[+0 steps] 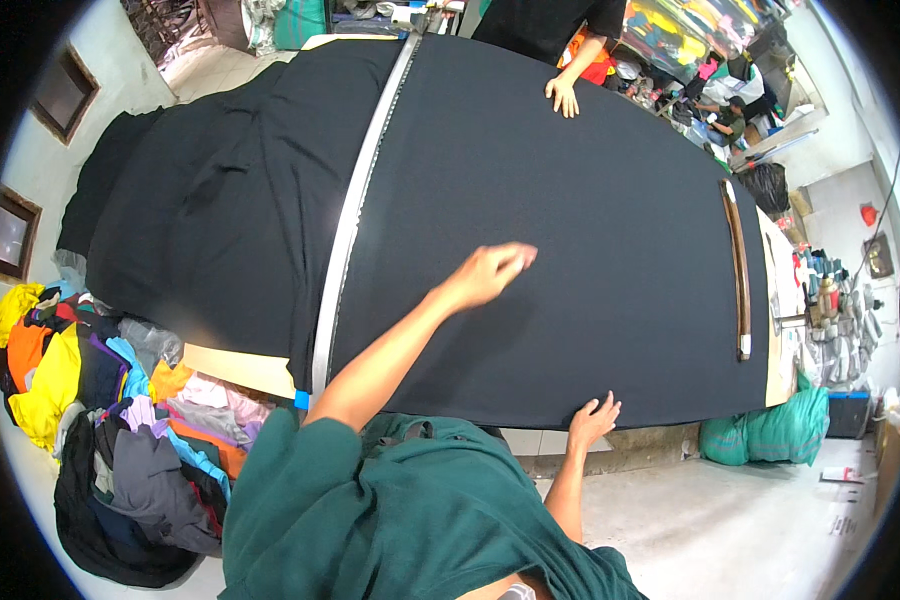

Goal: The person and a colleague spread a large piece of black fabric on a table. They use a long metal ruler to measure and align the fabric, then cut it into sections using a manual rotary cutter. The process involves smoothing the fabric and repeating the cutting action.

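Observation:
A wide sheet of black fabric (pixel 570 200) lies spread over a long table. My left hand (pixel 488 274) is over the middle of it, fingers drawn together and slightly blurred, with nothing visible in them; I cannot tell whether it touches the cloth. At the table's near edge, my right hand (pixel 593 420) rests by the fabric's border with its fingers apart. A long metal rail (pixel 355 200) crosses the cloth to the left of my left hand. Across the table, another person's hand (pixel 563 95) lies flat on the fabric's far edge.
Left of the rail the black cloth (pixel 190 220) lies loose and wrinkled. A dark bar (pixel 738 270) lies on the fabric near its right end. Piled coloured garments (pixel 120 430) stand at the lower left, a green sack (pixel 770 430) on the floor at right.

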Action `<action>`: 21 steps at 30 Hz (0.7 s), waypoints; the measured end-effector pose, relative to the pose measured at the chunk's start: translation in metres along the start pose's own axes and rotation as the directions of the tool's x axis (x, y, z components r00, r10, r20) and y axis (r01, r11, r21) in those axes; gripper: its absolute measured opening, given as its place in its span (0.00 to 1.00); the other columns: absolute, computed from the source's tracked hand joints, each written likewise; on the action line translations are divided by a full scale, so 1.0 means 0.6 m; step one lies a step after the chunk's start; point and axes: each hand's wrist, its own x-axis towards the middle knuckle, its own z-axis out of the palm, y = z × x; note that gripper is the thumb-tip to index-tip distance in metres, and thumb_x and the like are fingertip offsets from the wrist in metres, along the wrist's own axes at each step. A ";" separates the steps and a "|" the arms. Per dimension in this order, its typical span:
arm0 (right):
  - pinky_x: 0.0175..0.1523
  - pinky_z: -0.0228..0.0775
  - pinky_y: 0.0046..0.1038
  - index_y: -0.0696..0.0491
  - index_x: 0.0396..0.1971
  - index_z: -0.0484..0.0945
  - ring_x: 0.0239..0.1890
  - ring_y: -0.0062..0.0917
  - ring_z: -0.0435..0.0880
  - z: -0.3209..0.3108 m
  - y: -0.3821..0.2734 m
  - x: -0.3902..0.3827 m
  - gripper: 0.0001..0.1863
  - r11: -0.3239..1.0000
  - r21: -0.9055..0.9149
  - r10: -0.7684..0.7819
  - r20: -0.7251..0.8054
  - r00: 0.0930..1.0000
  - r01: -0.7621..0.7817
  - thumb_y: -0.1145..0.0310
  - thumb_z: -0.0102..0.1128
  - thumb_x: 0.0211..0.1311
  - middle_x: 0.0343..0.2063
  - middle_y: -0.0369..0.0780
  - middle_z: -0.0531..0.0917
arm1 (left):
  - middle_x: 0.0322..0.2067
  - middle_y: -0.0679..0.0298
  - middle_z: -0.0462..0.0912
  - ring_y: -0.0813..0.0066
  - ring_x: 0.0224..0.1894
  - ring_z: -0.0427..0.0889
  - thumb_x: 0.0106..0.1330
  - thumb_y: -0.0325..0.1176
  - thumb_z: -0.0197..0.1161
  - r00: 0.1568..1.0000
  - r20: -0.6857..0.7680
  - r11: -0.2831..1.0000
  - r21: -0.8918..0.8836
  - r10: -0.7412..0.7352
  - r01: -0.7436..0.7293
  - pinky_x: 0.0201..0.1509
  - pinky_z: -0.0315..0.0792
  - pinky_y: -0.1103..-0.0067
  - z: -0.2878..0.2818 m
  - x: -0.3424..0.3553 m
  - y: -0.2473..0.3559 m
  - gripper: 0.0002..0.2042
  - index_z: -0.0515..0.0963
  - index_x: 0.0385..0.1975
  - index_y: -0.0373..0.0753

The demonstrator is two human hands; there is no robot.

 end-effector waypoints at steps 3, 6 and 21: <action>0.79 0.44 0.59 0.53 0.73 0.67 0.79 0.51 0.57 -0.013 -0.065 -0.040 0.27 0.982 0.107 -0.157 -0.007 0.988 0.157 0.66 0.50 0.77 0.76 0.56 0.61 | 0.53 0.57 0.89 0.64 0.58 0.87 0.79 0.35 0.56 0.991 0.008 0.980 0.149 -0.130 0.128 0.63 0.78 0.69 -0.022 -0.168 -0.024 0.14 0.84 0.57 0.39; 0.80 0.42 0.57 0.55 0.73 0.66 0.79 0.51 0.55 -0.015 -0.131 -0.063 0.28 0.933 0.150 -0.336 0.033 0.941 0.328 0.66 0.51 0.77 0.76 0.56 0.60 | 0.43 0.56 0.91 0.65 0.49 0.91 0.76 0.27 0.59 0.881 -0.446 0.951 0.174 -0.154 0.254 0.53 0.81 0.72 -0.079 -0.363 -0.049 0.10 0.85 0.49 0.37; 0.82 0.35 0.56 0.64 0.77 0.53 0.82 0.53 0.46 0.047 -0.483 -0.312 0.42 0.324 0.443 -0.944 0.212 0.254 0.836 0.51 0.53 0.77 0.78 0.60 0.50 | 0.28 0.40 0.83 0.38 0.33 0.81 0.82 0.53 0.44 0.072 -0.832 0.411 -0.195 -0.549 0.891 0.41 0.70 0.55 -0.010 -0.891 -0.058 0.32 0.81 0.31 0.27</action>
